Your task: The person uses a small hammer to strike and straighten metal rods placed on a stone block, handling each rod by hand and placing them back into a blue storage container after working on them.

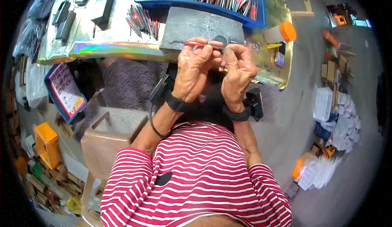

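A thin red-and-black pen-like stick (pixel 195 43) lies level between my hands, just over the near edge of a grey slab (pixel 179 25). My left hand (pixel 192 65) pinches its red part between thumb and fingers. At the stick's right end, my right hand (pixel 240 65) is closed with thumb against fingertips; exactly what it grips there is partly hidden. Beyond the slab, a blue tray (pixel 258 16) holds many similar red-and-black sticks. More of them sit in a loose bunch (pixel 142 21) left of the slab. A dark round piece (pixel 220 40) rests on the slab behind my fingers.
On the table's right stand an orange-lidded jar (pixel 274 35), a yellow item (pixel 274 45) and a small dark rectangular item (pixel 280 58). Black boxes (pixel 103 10) occupy its left. Below are a plastic chair (pixel 100 145), a blue bin (pixel 61 92) and an orange crate (pixel 47 145).
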`<state>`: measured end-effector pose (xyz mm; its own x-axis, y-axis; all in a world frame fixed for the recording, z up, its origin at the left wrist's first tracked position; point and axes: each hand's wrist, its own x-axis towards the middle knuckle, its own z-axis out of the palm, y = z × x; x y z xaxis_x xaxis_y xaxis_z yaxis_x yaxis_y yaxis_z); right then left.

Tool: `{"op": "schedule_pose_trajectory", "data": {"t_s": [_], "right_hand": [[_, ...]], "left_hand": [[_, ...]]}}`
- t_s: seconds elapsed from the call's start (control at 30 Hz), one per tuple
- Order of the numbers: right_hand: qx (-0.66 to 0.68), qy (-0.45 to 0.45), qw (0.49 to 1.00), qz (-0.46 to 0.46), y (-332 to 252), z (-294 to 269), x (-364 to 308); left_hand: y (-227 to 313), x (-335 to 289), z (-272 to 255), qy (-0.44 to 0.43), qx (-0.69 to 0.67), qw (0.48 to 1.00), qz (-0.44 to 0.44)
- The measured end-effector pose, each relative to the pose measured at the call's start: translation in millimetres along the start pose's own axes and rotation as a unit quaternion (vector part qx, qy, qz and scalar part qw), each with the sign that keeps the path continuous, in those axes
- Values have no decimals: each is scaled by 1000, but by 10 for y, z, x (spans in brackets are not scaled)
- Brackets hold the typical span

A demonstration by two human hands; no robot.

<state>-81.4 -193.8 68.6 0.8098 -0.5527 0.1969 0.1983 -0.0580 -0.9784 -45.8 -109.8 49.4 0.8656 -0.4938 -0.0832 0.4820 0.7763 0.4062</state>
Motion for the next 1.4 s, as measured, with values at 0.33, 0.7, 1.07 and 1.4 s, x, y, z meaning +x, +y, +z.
{"op": "schedule_pose_trajectory", "data": {"t_s": [0.33,0.7,1.07,1.4], "right_hand": [[103,87,977,165,287,-65,-45],[211,33,950,226,436,-109,-32],[280,-24,927,247,417,-248,-60],[259,-49,929,258,268,-399,-228]], "left_hand": [[-25,42,80,96,274,957,10],[-153,108,44,94,398,898,161],[-318,198,67,149,497,837,175],[-404,444,-169,104,485,847,193]]}}
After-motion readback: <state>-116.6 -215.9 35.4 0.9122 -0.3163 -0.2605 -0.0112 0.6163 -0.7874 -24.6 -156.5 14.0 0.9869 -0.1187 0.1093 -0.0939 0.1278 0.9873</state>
